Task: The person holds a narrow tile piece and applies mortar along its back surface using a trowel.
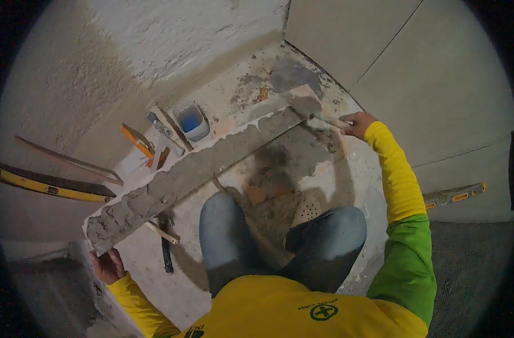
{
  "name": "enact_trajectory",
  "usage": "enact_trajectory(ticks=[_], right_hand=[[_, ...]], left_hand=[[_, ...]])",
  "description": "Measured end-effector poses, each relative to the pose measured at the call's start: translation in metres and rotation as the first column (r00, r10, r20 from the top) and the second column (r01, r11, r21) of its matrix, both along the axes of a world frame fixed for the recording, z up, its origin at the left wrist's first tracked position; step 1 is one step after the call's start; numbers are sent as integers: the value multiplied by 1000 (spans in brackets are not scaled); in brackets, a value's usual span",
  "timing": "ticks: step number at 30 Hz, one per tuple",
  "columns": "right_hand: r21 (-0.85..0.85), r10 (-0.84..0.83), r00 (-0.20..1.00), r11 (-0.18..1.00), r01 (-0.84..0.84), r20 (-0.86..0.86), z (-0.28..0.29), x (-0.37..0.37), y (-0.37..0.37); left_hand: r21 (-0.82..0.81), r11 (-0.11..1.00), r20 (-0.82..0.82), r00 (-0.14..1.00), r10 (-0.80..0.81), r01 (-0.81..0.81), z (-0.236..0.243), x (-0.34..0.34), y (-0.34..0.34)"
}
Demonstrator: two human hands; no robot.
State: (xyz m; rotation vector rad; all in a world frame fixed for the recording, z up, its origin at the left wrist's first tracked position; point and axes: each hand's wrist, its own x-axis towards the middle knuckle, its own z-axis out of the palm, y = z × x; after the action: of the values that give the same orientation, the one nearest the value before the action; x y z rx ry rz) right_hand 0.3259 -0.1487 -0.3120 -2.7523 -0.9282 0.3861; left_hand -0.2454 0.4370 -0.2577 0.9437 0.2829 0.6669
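Note:
A long, narrow tile strip [298, 91] slants from lower left to upper right across the floor before me, most of its top under a thick layer of grey mortar [195, 161]. My left hand [107, 266] is closed around the strip's lower left end. With my right hand [358, 124] I grip the handle of a trowel [333, 120]. Its blade lies against the mortar at the strip's far right end, smeared with the same grey, so its outline is hard to make out. The mortar looks rougher and lumpier toward the left end.
Behind the strip stand a white plastic tub [191, 120] with a bluish inside and an orange-handled tool [137, 141]. A yellow level [51, 187] lies left; another level [455, 195] is right. A black-handled tool [167, 250] lies near my knees. Walls close in behind.

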Motion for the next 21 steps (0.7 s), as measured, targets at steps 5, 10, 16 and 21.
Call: enact_trajectory(ticks=[5,10,16,21], right_hand=[[-291,-8,988,955,52,153,-15,3,59],[-237,215,952,958,-162,219,-22,-17,51],[30,-177,949,984,176,259,-36,-22,-6],[210,-617,751,723,659,-234,-102,7,-54]], left_hand=[[-20,927,-130,920,370,-375,-3,-2,-7],[-40,945,-129,940,316,-323,5,0,-11],[79,925,-161,911,380,-372,7,1,-12],[14,905,-239,877,416,-425,18,13,-23]])
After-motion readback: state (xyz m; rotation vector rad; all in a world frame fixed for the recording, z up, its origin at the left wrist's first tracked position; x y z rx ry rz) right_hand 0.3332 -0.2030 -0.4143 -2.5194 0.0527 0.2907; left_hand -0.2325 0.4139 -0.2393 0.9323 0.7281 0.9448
